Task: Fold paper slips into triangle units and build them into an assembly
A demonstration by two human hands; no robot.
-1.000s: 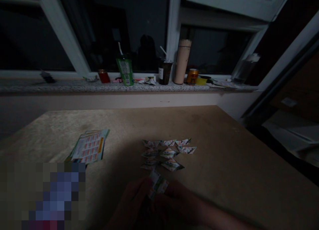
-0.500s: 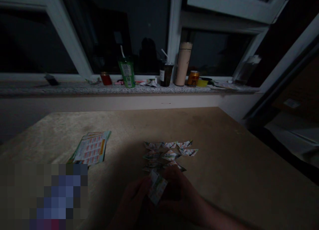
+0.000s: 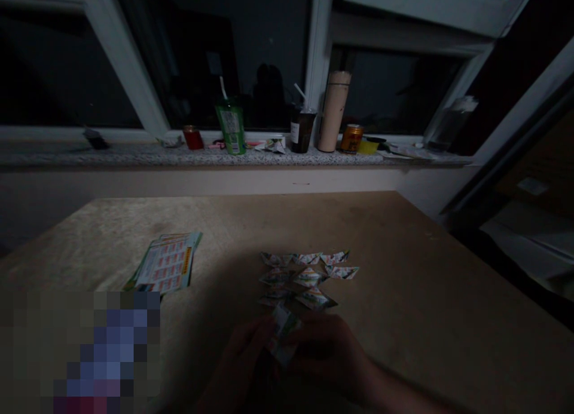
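Between my two hands is a small folded piece of printed paper (image 3: 283, 330), held near the table's front edge. My left hand (image 3: 244, 354) pinches its left side. The fingers of my right hand (image 3: 329, 348) are closed on its right side, covering part of it. Just beyond my hands, several folded paper boats (image 3: 308, 276) stand in rough rows on the table. Deep shadow hides the lower fingers of both hands.
A stack of printed leaflets (image 3: 168, 261) lies on the brown table (image 3: 381, 235) at the left. A blurred-out patch (image 3: 107, 348) covers the lower left. Along the windowsill (image 3: 179, 157) stand a green cup (image 3: 232, 127), a dark drink cup (image 3: 302, 130), a tall flask (image 3: 334, 112) and an orange can (image 3: 351, 139).
My right hand has shifted down and its fingers now cover more of the folded paper's right side. The left hand keeps its hold. The view has tilted slightly.
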